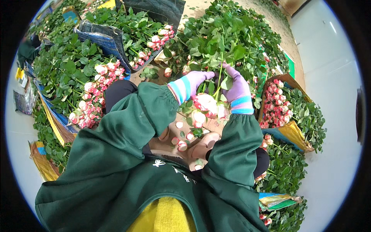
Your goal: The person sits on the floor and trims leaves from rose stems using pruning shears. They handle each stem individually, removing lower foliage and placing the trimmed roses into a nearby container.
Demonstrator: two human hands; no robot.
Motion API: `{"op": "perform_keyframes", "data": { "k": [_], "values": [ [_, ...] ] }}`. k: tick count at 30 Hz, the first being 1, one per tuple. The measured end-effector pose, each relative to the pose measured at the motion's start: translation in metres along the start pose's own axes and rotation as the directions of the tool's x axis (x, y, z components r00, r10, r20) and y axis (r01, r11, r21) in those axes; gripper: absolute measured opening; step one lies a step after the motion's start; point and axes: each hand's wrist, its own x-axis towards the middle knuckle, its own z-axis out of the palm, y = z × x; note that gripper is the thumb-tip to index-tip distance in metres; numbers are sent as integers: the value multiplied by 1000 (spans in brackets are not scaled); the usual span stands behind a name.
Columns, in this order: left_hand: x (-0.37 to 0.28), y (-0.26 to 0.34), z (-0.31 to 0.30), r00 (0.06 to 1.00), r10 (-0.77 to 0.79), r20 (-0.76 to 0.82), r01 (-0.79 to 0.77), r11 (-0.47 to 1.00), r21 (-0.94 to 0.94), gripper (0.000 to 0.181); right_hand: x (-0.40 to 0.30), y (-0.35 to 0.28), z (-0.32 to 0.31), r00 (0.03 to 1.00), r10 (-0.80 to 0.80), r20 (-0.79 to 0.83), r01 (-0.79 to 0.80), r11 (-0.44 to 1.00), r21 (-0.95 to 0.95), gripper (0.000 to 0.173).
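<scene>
Both my hands wear lilac knit gloves with blue striped cuffs. My left hand and my right hand close around the leafy stems of a few pink-and-white roses, whose blooms hang below the gloves towards me. One green stem rises between the hands, with the right fingers curled at it. The left fingertips are partly lost among leaves. Just beyond the hands lies a large heap of leafy rose stems. Loose petals and bits of leaf are scattered on the floor between my shoes.
Rose bundles in blue wrapping sheets stand at the left. More bundles with yellow-and-blue wrappers line the right. A pale wall runs along the right side. A person in green is at the far left.
</scene>
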Motion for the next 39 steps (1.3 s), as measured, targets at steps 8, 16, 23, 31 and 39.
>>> {"op": "perform_keyframes", "data": {
  "k": [8, 16, 23, 31, 39],
  "values": [
    [1, -11, 6, 877, 67, 475, 120, 929, -351, 23, 3, 7, -27, 993, 113, 19, -103, 955, -277, 28],
    [11, 11, -10, 852, 278, 444, -166, 947, -274, 25, 16, -49, -95, 846, 527, 75, -455, 642, 617, 30],
    [21, 18, -13, 755, 316, 574, 117, 797, -593, 40, 18, -61, -52, 771, 586, 250, -495, 304, 814, 26],
    [3, 10, -19, 728, 426, 537, 5, 780, -626, 45, 39, -40, -37, 768, 443, 463, -510, -16, 860, 29],
    [-4, 5, -9, 871, 378, 315, -237, 884, -403, 26, 39, -32, -9, 859, 509, -53, -365, 681, 634, 27]
  ]
}}
